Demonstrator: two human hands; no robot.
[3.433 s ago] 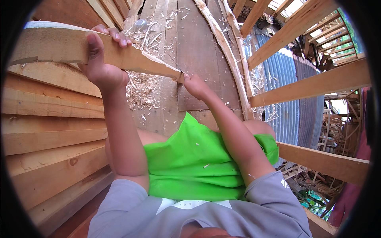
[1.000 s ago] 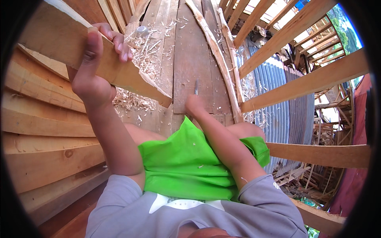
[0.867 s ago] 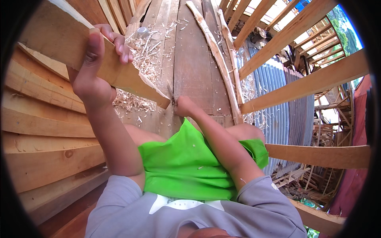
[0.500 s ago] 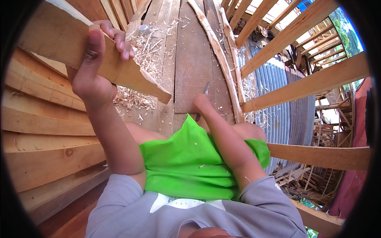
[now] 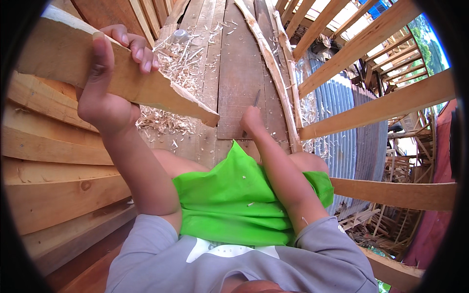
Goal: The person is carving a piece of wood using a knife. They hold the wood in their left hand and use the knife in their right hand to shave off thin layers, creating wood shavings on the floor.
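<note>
My left hand grips a rough wooden plank, held up slantwise with its broken, tapered end pointing down to the right. My right hand is closed around a narrow blade or chisel-like tool whose tip points away from me over the floorboards; it is a short way right of the plank's tip, not touching it. Below are my lap in green shorts and a grey shirt.
Wood shavings lie over the plank floor ahead. Stacked boards form a wall at my left. Two long thin slats lie on the floor; open timber rails and corrugated metal are at the right.
The right hand left the plank's tip, moved down and right, and now holds the tool pointing outward. The left hand tilted the plank more steeply since the earliest frame.
</note>
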